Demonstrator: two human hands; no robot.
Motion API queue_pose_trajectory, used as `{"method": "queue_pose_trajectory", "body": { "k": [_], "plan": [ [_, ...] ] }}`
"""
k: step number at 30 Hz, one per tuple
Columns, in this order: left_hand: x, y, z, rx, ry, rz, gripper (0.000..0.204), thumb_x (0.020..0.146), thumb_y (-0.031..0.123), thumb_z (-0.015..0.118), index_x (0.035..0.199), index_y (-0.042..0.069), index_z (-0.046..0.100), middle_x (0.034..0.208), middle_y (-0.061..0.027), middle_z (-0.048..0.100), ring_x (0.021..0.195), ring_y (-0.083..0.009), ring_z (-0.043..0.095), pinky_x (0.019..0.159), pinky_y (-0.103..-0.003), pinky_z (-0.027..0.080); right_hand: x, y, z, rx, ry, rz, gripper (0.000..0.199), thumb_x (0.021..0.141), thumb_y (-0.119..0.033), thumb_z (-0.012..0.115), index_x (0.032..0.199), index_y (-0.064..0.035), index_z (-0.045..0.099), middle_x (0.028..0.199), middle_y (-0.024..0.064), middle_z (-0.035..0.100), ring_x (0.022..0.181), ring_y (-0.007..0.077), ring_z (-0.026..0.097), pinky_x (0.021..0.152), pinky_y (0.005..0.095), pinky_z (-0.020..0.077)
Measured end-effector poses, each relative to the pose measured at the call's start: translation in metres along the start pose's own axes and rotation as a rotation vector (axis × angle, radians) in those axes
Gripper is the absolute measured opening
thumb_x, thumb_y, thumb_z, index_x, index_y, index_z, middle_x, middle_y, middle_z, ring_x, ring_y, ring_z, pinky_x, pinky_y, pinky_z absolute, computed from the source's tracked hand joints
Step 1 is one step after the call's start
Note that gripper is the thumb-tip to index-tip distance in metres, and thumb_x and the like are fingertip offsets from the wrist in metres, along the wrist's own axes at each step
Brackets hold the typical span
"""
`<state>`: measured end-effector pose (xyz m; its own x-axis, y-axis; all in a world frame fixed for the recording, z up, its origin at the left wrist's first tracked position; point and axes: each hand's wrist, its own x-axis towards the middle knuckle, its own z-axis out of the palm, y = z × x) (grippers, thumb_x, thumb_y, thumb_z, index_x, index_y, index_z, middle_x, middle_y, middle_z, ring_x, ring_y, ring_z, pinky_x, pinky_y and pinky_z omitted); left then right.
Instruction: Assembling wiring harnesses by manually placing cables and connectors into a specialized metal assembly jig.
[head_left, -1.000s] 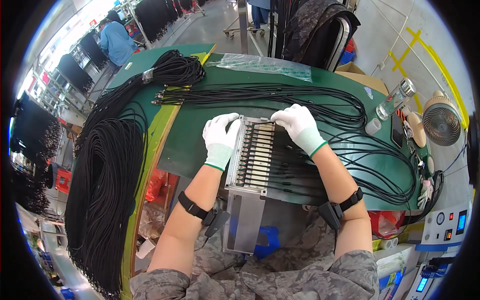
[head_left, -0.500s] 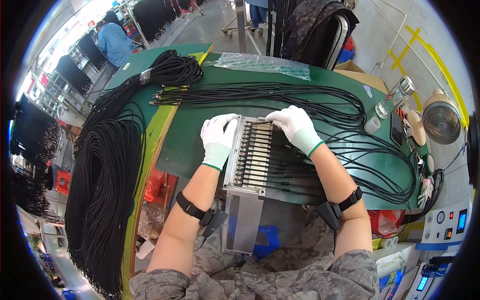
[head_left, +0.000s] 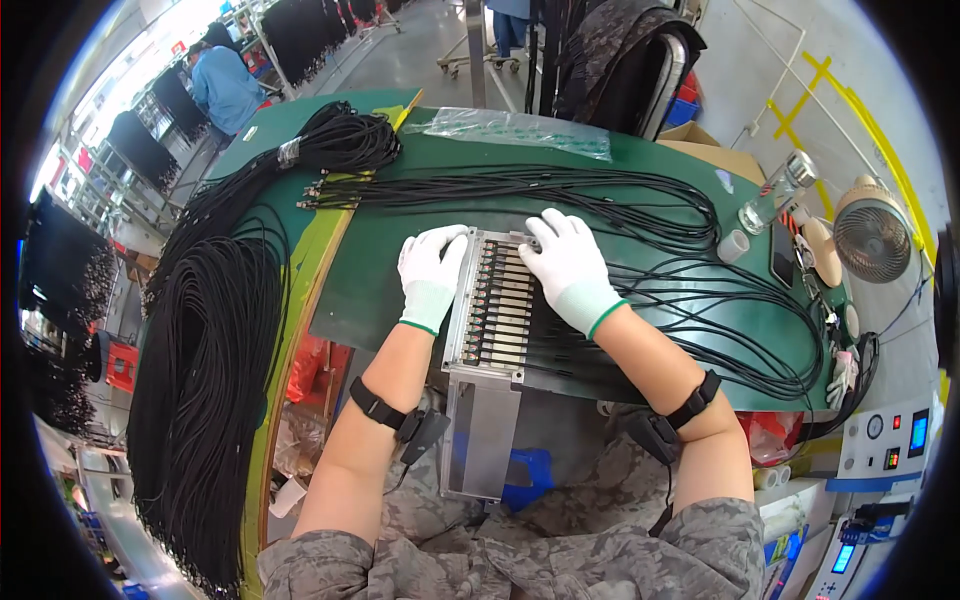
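Observation:
A long metal fixture (head_left: 455, 345) lies across the table's near edge, with a row of cable connectors (head_left: 485, 305) set side by side in its slots. Black cables run from it to the right, passing beneath my right hand. My left hand (head_left: 430, 265), in a white glove, grips the fixture's far left edge, thumb along the side. The gloved right hand (head_left: 568, 260) is over the fixture's far right corner, thumb and fingers spread, its fingertips near the farthest cables. Whether those fingertips touch a cable is hard to see. A clear plate (head_left: 482, 440) extends from the fixture's near end.
Looped black cables (head_left: 640, 205) stretch across the green table (head_left: 380, 290). A big cable bundle (head_left: 205, 380) hangs over the left edge. A clear plastic bag (head_left: 515, 130) lies at the back; a glass bottle (head_left: 775, 195), cup (head_left: 733, 246) and fan (head_left: 872, 235) stand right.
My right hand has shifted slightly left and nearer, and its fingers have spread from a pinch at the fixture's far end. The left hand stays on the fixture.

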<state>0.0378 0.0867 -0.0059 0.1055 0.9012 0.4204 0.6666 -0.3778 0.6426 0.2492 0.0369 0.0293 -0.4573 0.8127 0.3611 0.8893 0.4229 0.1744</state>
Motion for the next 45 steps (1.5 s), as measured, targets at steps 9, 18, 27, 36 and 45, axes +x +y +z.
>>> {"method": "queue_pose_trajectory", "body": {
  "k": [9,18,27,36,45],
  "plan": [
    [-0.06,-0.022,-0.05,-0.409,0.039,-0.095,0.019,0.09,0.018,0.063,0.101,0.006,0.072,0.103,-0.0084,0.07,0.099,-0.0247,0.064,0.098,-0.037,0.043,-0.055,-0.041,-0.049,0.494,0.043,-0.223,0.049,0.069,-0.002,0.06,0.116,-0.0148,0.064,0.13,0.0204,0.052,0.126,0.0388,0.043,0.102,0.0532,0.0379],
    [-0.085,-0.022,-0.072,-0.143,0.148,0.005,0.016,0.088,0.016,0.066,0.1,0.007,0.071,0.1,-0.0073,0.07,0.096,-0.0268,0.062,0.091,-0.036,0.046,-0.139,-0.152,-0.035,0.415,0.013,-0.401,0.055,0.071,-0.014,0.065,0.125,-0.0199,0.058,0.132,0.0162,0.049,0.125,0.0385,0.043,0.102,0.0639,0.0312],
    [-0.088,-0.013,-0.066,-0.302,0.143,-0.01,0.018,0.091,0.011,0.062,0.105,0.003,0.069,0.093,-0.0093,0.065,0.089,-0.0214,0.061,0.083,-0.03,0.047,-0.044,-0.068,-0.097,1.0,0.171,0.517,0.039,0.088,-0.012,0.065,0.124,-0.0014,0.058,0.11,0.0122,0.066,0.099,0.0189,0.062,0.091,0.0331,0.0485],
    [-0.097,-0.013,-0.08,-0.579,0.065,-0.05,0.019,0.095,0.009,0.057,0.104,-0.003,0.068,0.1,-0.0086,0.068,0.094,-0.0172,0.063,0.088,-0.029,0.048,-0.064,-0.032,-0.062,0.99,-0.061,0.566,0.05,0.09,-0.025,0.064,0.131,0.0005,0.054,0.121,0.0172,0.065,0.113,0.026,0.062,0.097,0.0331,0.0469],
    [-0.104,-0.008,-0.09,-0.969,-0.445,0.236,0.03,0.099,0.019,0.049,0.097,-0.005,0.067,0.1,-0.0128,0.068,0.094,-0.0229,0.064,0.091,-0.036,0.048,-0.364,-0.009,-0.155,0.716,0.369,1.463,0.043,0.091,-0.028,0.063,0.123,0.0008,0.06,0.12,0.0158,0.065,0.112,0.0248,0.06,0.097,0.0352,0.0455]
  ]
}}
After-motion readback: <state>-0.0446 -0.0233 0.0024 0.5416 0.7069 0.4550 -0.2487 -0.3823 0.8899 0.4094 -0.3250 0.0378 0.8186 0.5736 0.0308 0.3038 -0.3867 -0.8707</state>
